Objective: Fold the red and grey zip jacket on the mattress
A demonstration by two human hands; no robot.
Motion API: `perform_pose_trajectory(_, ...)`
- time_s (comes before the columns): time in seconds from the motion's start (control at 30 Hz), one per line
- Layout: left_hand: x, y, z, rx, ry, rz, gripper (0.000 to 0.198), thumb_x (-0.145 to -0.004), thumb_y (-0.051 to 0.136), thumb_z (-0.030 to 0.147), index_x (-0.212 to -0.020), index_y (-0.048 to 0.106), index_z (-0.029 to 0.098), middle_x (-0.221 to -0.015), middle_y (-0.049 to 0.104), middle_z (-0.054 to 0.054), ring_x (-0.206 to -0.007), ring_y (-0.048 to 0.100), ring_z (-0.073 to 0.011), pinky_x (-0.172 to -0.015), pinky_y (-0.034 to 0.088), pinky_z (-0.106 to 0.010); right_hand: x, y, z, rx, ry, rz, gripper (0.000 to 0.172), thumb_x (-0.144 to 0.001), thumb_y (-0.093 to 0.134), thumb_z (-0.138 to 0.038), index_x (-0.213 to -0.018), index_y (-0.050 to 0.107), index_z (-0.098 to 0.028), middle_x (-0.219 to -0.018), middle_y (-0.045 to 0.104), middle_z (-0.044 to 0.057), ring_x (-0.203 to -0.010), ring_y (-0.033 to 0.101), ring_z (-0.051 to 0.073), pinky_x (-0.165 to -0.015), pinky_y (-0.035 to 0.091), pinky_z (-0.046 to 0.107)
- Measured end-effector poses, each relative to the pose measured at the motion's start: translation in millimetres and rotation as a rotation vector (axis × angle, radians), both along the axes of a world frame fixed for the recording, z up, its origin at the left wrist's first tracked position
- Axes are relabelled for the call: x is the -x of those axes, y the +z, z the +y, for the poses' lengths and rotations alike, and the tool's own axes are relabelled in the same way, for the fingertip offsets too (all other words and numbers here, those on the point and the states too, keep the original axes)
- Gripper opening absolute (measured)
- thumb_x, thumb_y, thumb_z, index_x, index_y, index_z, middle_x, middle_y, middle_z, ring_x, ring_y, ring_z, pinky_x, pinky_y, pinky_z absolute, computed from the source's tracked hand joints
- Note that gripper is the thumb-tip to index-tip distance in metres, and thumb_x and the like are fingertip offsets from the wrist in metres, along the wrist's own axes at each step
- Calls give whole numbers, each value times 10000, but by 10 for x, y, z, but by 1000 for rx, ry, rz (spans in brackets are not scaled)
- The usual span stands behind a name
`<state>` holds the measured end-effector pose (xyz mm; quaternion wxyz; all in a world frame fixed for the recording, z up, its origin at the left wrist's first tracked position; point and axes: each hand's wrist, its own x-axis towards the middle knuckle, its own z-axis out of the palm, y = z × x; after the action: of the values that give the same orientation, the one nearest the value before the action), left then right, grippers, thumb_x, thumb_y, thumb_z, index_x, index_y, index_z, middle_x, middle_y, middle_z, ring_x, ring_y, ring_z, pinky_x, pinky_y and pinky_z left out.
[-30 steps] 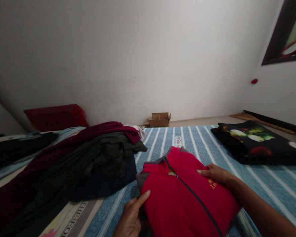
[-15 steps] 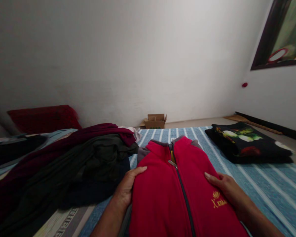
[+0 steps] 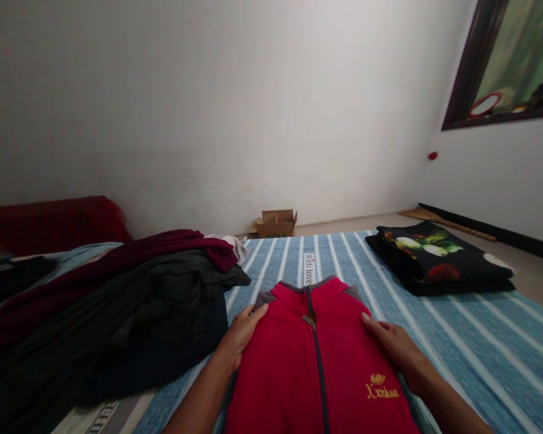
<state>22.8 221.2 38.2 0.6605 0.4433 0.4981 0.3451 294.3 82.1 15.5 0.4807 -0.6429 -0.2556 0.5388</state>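
A red zip-up jacket (image 3: 285, 361) with a grey-edged collar, a dark zip and yellow stitched lettering lies front side up on the blue striped bed cover. Its lower part runs out of the picture. My left hand (image 3: 241, 336) grips the jacket's left edge just below the shoulder, thumb on top and fingers hidden beneath. On the opposite edge, my right hand (image 3: 396, 346) holds the cloth the same way, above the lettering. The sleeves are mostly out of sight, with grey fabric showing at both shoulders.
Left of the jacket lies a loose heap of dark green clothes (image 3: 163, 301) and maroon cloth (image 3: 176, 242). Folded black clothes (image 3: 438, 259) with a printed pattern rest on the striped bed cover (image 3: 461, 337) at right. A cardboard box (image 3: 276, 226) stands by the wall.
The jacket's collar now sits lower in the picture, and printed words on the bed cover show beyond it. Both hands keep their hold. The view has shifted slightly to the right.
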Motion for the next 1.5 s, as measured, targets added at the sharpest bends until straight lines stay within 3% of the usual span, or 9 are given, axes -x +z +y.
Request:
perform_pose_trajectory(0.17, -51, -20, 159, 71, -80, -112, 383, -661, 731, 388, -941, 585, 172, -756, 710, -51, -683, 677, -216, -707, 530, -345, -99, -60, 343, 25, -41, -85, 505, -695, 602, -591, -879, 609, -121, -787, 697, 118, -713, 671, 243, -574, 504, 300)
perform_pose_trajectory(0.37, -26, -185, 319, -169, 5, 134, 428, -572, 768, 399, -890, 657, 134, -782, 712, -51, -784, 660, -243, -716, 493, -303, -123, -231, 476, -74, -38, -244, 345, -726, 597, -459, -811, 636, -127, -724, 695, 81, -664, 661, 212, -563, 485, 268)
perform_pose_trajectory(0.53, 20, -239, 363, -279, 9, 270, 423, -591, 733, 397, -915, 671, 133, -855, 715, -55, -876, 640, -267, -738, 471, -290, -127, -358, 468, -173, -69, -338, 396, -722, 580, -461, -900, 651, -114, -795, 708, 67, -778, 657, 240, -648, 483, 286)
perform_pose_trajectory(0.8, 2, -173, 308, -169, -93, 7, 481, -639, 727, 367, -1057, 602, 163, -903, 704, -44, -815, 649, -218, -731, 478, -295, -119, -355, 450, -138, -63, -511, 494, -717, 540, -563, -930, 649, -131, -892, 705, 71, -878, 640, 272, -734, 464, 310)
perform_pose_trajectory(1.03, 13, -251, 341, -145, -88, -48, 407, -626, 731, 331, -976, 630, 147, -857, 707, -34, -802, 640, -200, -740, 467, -276, -132, -341, 448, -76, -28, -571, 546, -732, 492, -595, -982, 643, -134, -963, 692, 81, -926, 620, 274, -760, 454, 315)
perform_pose_trajectory(1.2, 11, -300, 362, -131, -73, -92, 395, -589, 748, 327, -921, 633, 148, -817, 707, -21, -752, 637, -181, -722, 468, -270, -155, -362, 459, -11, -55, -721, 686, -725, 437, -649, -1112, 586, -102, -941, 679, 115, -891, 631, 279, -753, 460, 338)
perform_pose_trajectory(1.3, 6, -319, 355, -125, -62, -118, 422, -580, 762, 314, -945, 629, 148, -818, 708, -22, -755, 637, -177, -716, 467, -265, -145, -284, 418, -7, -116, -904, 741, -725, 431, -667, -1211, 522, -115, -945, 667, 123, -872, 630, 287, -746, 458, 370)
perform_pose_trajectory(1.4, 7, -337, 345, -125, -73, -159, 416, -595, 758, 290, -962, 629, 146, -847, 710, -29, -740, 637, -168, -720, 465, -266, -92, -78, 400, -101, -170, -1045, 708, -720, 425, -672, -1152, 564, -129, -1064, 630, 145, -957, 595, 296, -801, 438, 394)
perform_pose_trajectory(1.5, 11, -344, 339, -120, -82, -183, 403, -607, 753, 279, -964, 633, 136, -867, 711, -38, -739, 636, -165, -721, 466, -269, 37, 242, 519, -235, -46, -1082, 573, -746, 423, -635, -1012, 640, -175, -1012, 649, 108, -892, 601, 266, -771, 434, 375)
